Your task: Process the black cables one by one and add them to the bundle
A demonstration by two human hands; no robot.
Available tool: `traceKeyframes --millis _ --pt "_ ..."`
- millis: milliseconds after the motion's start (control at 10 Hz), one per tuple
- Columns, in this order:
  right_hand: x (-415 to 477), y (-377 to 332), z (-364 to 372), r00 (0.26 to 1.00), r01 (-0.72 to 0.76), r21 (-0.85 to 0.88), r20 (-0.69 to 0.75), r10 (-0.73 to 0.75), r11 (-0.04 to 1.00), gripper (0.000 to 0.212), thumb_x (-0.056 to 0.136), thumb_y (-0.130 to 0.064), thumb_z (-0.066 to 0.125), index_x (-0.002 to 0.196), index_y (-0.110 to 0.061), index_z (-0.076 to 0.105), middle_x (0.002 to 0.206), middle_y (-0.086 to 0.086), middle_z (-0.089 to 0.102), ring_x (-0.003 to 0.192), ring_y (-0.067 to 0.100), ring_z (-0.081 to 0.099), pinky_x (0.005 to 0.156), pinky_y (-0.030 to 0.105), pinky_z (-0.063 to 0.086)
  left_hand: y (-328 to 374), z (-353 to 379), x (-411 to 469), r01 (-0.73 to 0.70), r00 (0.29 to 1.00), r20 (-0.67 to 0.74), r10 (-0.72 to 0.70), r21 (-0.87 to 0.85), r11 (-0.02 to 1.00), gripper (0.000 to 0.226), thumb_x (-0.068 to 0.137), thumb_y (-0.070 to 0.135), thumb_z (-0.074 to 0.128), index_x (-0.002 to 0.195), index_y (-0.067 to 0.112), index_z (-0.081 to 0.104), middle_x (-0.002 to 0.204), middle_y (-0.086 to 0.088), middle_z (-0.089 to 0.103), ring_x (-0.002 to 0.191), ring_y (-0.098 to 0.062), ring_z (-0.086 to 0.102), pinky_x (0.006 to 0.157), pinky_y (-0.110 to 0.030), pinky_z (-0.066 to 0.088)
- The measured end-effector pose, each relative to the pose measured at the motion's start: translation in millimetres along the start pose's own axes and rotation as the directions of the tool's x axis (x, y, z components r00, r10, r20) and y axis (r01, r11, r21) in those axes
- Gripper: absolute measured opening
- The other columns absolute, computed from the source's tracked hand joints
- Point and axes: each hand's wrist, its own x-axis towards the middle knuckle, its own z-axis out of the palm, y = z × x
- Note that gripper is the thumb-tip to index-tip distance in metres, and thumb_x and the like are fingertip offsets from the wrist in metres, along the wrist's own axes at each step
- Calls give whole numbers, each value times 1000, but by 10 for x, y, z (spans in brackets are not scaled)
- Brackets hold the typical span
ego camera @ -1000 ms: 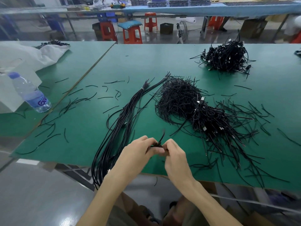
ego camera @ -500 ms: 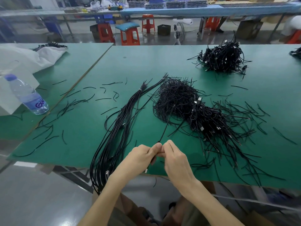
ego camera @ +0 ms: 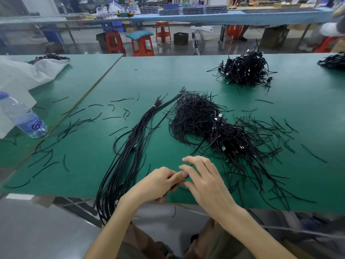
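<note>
Left hand (ego camera: 158,182): fingers curled, pinching one black cable (ego camera: 194,152) at near edge of table (ego camera: 149,75). Right hand (ego camera: 207,182): fingers spread, relaxed. Left of hands: one tied bundle (ego camera: 130,146), overhanging edge. Beyond: three cable heaps (ego camera: 194,116). One bottle (ego camera: 24,118), label legible only as "Ga".

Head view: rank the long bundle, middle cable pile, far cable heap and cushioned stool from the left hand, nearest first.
1. Long bundle, just left of the left hand.
2. Middle cable pile, ahead and right.
3. Far cable heap, far side of the table.
4. Cushioned stool, beyond the table.
</note>
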Motion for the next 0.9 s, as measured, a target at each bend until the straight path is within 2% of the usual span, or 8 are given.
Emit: traceKeyframes --millis 100,200,300,400,500,600,800,900 --pt "-3 109 -82 997 51 20 -60 -50 998 24 96 -34 65 105 -14 73 97 -3 69 97 22 64 90 38 51 18 -15 7 -100 995 24 101 -46 994 47 103 54 48 72 20 53 55 7 48 42 -19 45 42 -24 36" --pt "65 303 -156 994 -48 65 -95 54 997 23 93 -33 66 102 -12 72 91 -2 67 86 20 62 84 31 48 39 -4 15 -146 988 -91 128 -232 962 35 103 44 51 97 10 57 67 4 63 51 -19 58 49 -28 45" --pt "227 651 -224 912 -374 210 -94 399 903 22 90 -29 72 103 -12 67 95 -4 62 82 8 55 77 21 46 -3 -50 19 -135 973 -220 66 -318 938 32 101 40 56 108 8 58 76 4 68 59 -20 64 54 -29 49" --pt "444 1132 -229 698 -623 371 -134 704 688 18 95 -29 69 97 -16 58 94 -3 57 80 7 53 72 22 46 -76 -70 15 -81 974 -228 15 -284 955 23 106 30 53 107 9 64 77 4 70 62 -18 66 56 -28 50" --pt "584 1538 -128 578 -737 327 -151 802 592 20 99 -28 64 101 -10 56 102 3 54 94 23 57 72 22 40 -107 -9 2 -22 980 -197 -34 -273 962 23 107 26 50 104 10 67 76 5 71 62 -16 66 56 -25 50" --pt "604 1734 49 531 -834 159 -30 847 528 30 102 -30 58 113 -3 56 117 14 54 112 30 49 83 34 39 -136 92 -15 10 984 -170 -55 -258 966 24 108 23 48 102 11 68 75 5 72 61 -15 66 56 -26 51" --pt "504 1670 22 607 -795 -43 -20 795 606 46 103 -37 54 133 -2 55 133 20 49 126 36 39 109 48 28 -182 214 -139 16 990 -128 -52 -268 963 22 107 21 50 100 13 68 78 4 73 62 -15 66 63 -31 53" --pt "510 1488 -157 724 -669 137 -107 682 731 44 100 -36 57 134 -8 56 131 11 50 126 28 42 112 48 32 -71 119 -209 -100 967 -253 22 -301 948 19 106 18 51 101 14 68 80 4 72 65 -17 67 65 -36 54"
